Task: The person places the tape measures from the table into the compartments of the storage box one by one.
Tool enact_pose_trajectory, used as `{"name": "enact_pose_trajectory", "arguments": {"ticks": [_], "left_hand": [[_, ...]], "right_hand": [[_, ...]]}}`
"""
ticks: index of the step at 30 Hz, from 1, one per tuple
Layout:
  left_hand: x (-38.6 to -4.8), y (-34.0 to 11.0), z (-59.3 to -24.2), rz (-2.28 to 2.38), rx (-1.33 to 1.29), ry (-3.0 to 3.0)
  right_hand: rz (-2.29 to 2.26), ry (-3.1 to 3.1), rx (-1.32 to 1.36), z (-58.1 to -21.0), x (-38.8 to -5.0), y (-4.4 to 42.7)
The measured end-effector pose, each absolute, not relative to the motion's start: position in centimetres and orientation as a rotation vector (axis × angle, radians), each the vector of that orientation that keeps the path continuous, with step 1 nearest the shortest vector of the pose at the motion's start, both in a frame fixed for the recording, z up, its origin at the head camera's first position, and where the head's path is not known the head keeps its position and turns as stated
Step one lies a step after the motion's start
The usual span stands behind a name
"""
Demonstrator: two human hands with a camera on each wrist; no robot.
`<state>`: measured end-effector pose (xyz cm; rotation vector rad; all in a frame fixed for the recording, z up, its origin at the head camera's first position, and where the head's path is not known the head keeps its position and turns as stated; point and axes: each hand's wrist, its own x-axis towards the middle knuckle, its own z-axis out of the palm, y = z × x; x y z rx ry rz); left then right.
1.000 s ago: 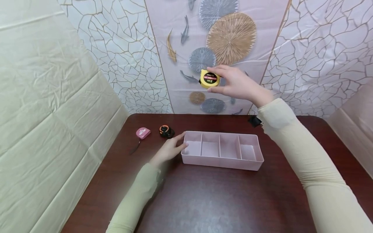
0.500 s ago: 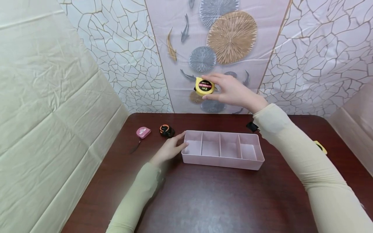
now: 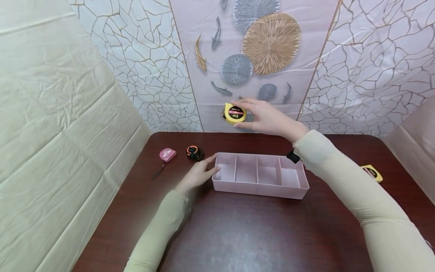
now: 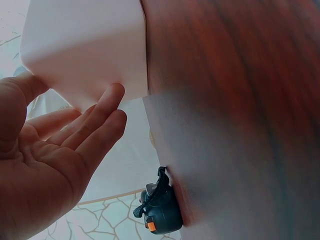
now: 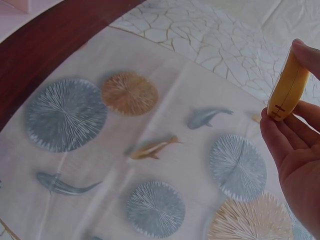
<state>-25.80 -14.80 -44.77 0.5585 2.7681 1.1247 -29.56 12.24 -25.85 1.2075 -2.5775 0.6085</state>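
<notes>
In the head view a yellow tape measure point(image 3: 235, 113) hangs in the air, pinched between the thumb and fingers of my right hand point(image 3: 268, 119); the right wrist view shows the same yellow tape measure point(image 5: 290, 87) edge-on in the hand point(image 5: 300, 145). My left hand point(image 3: 197, 174) grips the left end of a pink four-compartment tray point(image 3: 259, 189), thumb over the rim. Seen from the left wrist, that hand point(image 4: 55, 155) has its thumb and fingers around the corner of the tray point(image 4: 90, 45). All four compartments hold nothing.
A black and orange tape measure point(image 3: 195, 153) lies behind my left hand, with a pink tape measure point(image 3: 167, 155) further left. Another yellow tape measure point(image 3: 372, 172) lies at the table's right side, beyond my right sleeve. A patterned cloth point(image 3: 268, 45) hangs behind the table point(image 3: 238, 234).
My right hand has come down and slightly left with the yellow tape measure. The other yellow one at the right has come into sight from behind the sleeve. My left hand stays on the tray.
</notes>
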Motion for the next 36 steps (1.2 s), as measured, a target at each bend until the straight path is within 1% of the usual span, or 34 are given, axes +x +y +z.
{"name": "enact_pose_trajectory", "arguments": {"ticks": [20,31,36], "left_hand": [[-25.9,-14.9,-44.5,1.151,0.523,2.707],[-26.1,-15.9,-44.2,1.068,0.587,2.651],[-26.3,-16.2,-44.2,1.158,0.625,2.542]], "right_hand": [[0.585,-2.623,1.247,-29.6,-29.0,11.6],[0.579,-2.644,1.269,-31.2,-28.9,11.2],[0.561,-2.664,1.297,-32.2,-29.1,11.1]]}}
